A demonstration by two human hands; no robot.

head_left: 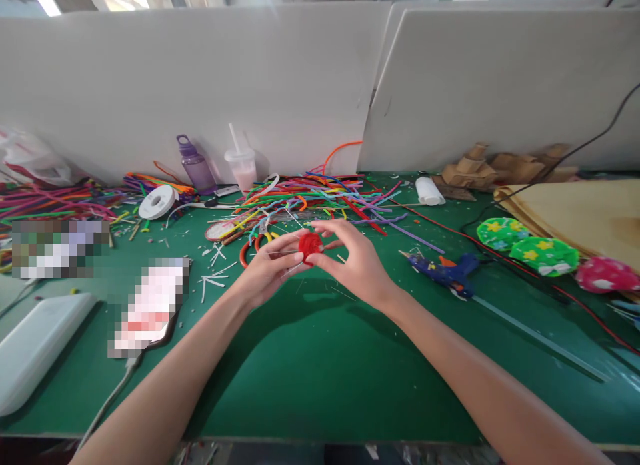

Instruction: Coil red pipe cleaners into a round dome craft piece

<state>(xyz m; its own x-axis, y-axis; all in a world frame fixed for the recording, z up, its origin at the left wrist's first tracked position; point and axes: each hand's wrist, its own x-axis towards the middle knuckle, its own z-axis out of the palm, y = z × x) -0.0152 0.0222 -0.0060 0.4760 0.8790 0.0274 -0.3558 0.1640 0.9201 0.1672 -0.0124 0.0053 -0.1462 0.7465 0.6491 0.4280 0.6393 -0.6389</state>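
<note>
A small, round, fuzzy red pipe-cleaner coil (311,248) is held up over the middle of the green table. My right hand (353,255) pinches its right side between thumb and fingers. My left hand (273,268) closes on its left side, fingertips touching the red. Thin pale wire-like strands stick out around my left fingers; where they join the coil is hidden. Behind my hands lies a loose heap of coloured pipe cleaners (320,193). Orange-handled scissors (245,253) lie partly covered just beyond my left hand.
Left: a phone (153,305), a white power bank (45,345), a white spool (159,202). Behind: a purple bottle (197,164) and a pink drink cup (243,168). Right: a blue glue gun (445,272) with a long glue stick, green flowered pieces (545,255) and cables.
</note>
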